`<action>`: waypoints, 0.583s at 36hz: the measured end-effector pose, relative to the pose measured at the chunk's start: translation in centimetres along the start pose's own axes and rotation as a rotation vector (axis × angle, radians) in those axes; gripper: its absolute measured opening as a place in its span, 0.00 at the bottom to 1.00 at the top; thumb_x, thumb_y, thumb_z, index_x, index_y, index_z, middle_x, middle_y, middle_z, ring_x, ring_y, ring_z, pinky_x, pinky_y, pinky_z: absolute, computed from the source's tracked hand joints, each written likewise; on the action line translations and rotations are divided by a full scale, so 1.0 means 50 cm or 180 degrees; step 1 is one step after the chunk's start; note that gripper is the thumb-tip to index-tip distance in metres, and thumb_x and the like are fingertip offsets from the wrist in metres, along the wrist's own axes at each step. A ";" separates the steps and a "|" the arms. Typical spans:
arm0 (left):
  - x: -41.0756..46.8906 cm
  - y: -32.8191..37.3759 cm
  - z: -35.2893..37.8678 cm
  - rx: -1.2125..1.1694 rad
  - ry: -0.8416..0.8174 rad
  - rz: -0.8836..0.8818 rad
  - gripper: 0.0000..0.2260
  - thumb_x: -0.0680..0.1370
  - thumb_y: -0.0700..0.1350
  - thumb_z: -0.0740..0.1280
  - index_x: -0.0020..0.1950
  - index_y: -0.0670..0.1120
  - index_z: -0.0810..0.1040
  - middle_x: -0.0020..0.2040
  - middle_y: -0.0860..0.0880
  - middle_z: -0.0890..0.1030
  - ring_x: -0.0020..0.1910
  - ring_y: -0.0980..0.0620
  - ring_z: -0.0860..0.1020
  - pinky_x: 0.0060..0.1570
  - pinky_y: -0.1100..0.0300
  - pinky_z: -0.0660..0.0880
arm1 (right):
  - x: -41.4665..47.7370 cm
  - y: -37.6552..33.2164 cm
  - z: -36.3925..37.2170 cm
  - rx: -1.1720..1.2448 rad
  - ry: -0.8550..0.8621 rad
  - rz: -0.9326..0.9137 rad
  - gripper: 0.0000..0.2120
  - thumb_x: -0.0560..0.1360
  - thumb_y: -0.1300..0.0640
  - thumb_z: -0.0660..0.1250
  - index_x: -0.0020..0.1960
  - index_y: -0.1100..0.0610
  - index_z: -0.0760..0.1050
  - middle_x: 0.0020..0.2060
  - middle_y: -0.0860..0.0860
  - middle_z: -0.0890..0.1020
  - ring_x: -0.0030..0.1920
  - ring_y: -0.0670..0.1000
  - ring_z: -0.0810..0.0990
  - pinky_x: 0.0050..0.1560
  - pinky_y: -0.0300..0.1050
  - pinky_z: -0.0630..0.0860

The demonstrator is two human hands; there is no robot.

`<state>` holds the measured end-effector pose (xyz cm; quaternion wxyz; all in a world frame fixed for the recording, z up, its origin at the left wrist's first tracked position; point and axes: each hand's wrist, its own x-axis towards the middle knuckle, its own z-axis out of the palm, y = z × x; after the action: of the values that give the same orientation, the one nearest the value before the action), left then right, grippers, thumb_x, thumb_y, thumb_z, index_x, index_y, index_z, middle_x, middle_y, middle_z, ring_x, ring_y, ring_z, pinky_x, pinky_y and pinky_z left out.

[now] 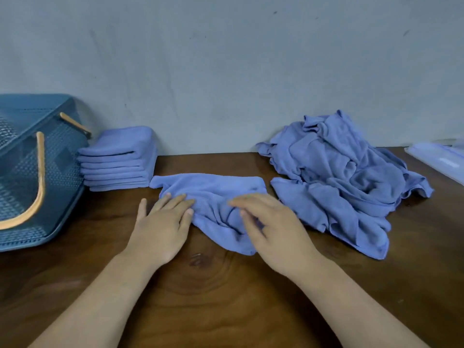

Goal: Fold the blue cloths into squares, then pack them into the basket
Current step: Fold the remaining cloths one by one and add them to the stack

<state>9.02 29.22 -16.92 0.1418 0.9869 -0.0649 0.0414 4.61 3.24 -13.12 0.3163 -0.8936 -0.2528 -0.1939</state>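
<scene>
A crumpled blue cloth (213, 194) lies on the wooden table (200, 297) in the middle. My left hand (163, 227) lies flat with straight fingers, its fingertips touching the cloth's left edge. My right hand (271, 224) rests on the cloth's wrinkled right part with fingers extended, slightly blurred. A stack of several folded blue cloths (120, 159) stands at the back left against the wall. A heap of unfolded blue cloths (341, 177) sits at the right. The blue perforated basket (57, 156) with orange handles stands at the far left.
A clear plastic bag (442, 159) lies at the table's far right edge. A grey wall runs right behind the table. Bare wood stretches between me and the cloth.
</scene>
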 end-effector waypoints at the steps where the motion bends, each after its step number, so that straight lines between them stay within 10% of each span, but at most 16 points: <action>1: 0.000 -0.003 0.000 -0.0056 0.0109 -0.0063 0.22 0.88 0.57 0.47 0.80 0.62 0.67 0.82 0.63 0.62 0.84 0.58 0.53 0.81 0.39 0.44 | -0.001 0.012 -0.003 -0.0201 0.0105 0.0031 0.15 0.84 0.60 0.64 0.68 0.49 0.79 0.64 0.41 0.80 0.64 0.42 0.76 0.64 0.42 0.74; 7: -0.026 0.025 -0.020 -0.1238 0.0678 0.1071 0.11 0.86 0.52 0.62 0.66 0.56 0.80 0.64 0.63 0.80 0.69 0.60 0.75 0.70 0.53 0.71 | -0.009 0.053 -0.005 -0.0439 -0.0236 0.0767 0.18 0.83 0.48 0.59 0.72 0.41 0.72 0.69 0.37 0.75 0.65 0.44 0.73 0.65 0.47 0.73; 12: -0.058 0.089 -0.010 -0.1020 0.0135 0.1882 0.14 0.84 0.59 0.67 0.69 0.60 0.77 0.61 0.66 0.78 0.63 0.64 0.74 0.66 0.66 0.66 | -0.016 0.080 -0.007 -0.0327 -0.0509 0.0888 0.13 0.83 0.45 0.63 0.68 0.40 0.75 0.58 0.38 0.80 0.57 0.42 0.78 0.56 0.48 0.79; 17: -0.047 0.069 -0.005 -0.0880 0.0211 0.1854 0.04 0.85 0.53 0.67 0.58 0.60 0.80 0.50 0.61 0.78 0.54 0.60 0.76 0.61 0.64 0.69 | -0.012 0.089 -0.025 0.0458 -0.0164 0.1207 0.07 0.80 0.50 0.73 0.57 0.42 0.83 0.40 0.35 0.83 0.40 0.38 0.81 0.44 0.35 0.74; 21: -0.037 0.043 -0.013 -0.1368 0.0559 0.1161 0.07 0.84 0.44 0.67 0.54 0.57 0.80 0.50 0.60 0.81 0.54 0.57 0.79 0.55 0.63 0.73 | 0.001 0.093 -0.046 0.1295 0.0306 0.1520 0.03 0.79 0.54 0.74 0.49 0.47 0.85 0.28 0.52 0.77 0.29 0.49 0.71 0.36 0.43 0.69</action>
<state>6.88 27.58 -15.91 0.3428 0.8990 -0.2360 0.1366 6.88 -1.40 -13.58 0.5367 -0.8358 -0.0542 -0.1016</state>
